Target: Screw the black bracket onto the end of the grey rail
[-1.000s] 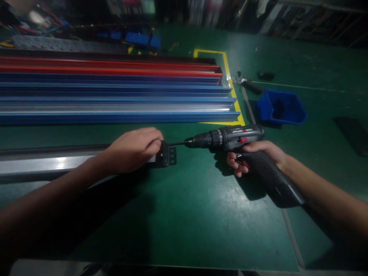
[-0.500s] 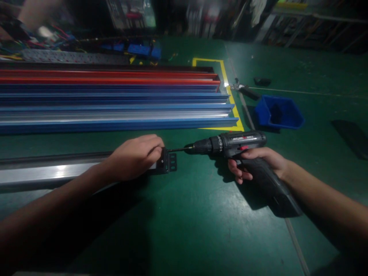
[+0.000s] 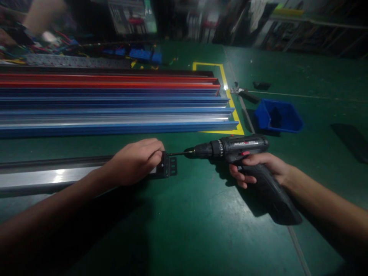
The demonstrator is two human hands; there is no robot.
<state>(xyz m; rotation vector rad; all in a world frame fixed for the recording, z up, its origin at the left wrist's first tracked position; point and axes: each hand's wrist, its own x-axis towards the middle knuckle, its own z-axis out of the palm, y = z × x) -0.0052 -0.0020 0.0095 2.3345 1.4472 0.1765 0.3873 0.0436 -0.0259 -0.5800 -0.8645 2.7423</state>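
Observation:
My right hand (image 3: 260, 166) is wrapped round the grip of a black cordless drill (image 3: 244, 153) that lies level over the green table. Its thin bit (image 3: 176, 153) points left and touches a small black end bracket (image 3: 169, 167). That bracket sits at the end of a long silver metal rail (image 3: 51, 178) running off to the left. My left hand (image 3: 136, 161) is curled over the rail's end, fingers pressed against the bracket right beside the bit.
A stack of long blue and red metal profiles (image 3: 115, 103) lies behind the rail. A blue plastic bin (image 3: 278, 115) stands at the right, with pliers (image 3: 244, 93) behind it. Yellow tape (image 3: 230, 99) marks the green table (image 3: 195, 222). Another person's blurred arm (image 3: 43, 15) shows top left.
The view has tilted so everything sits a little lower in the picture. Both hands, the drill and the bracket keep the same positions relative to one another.

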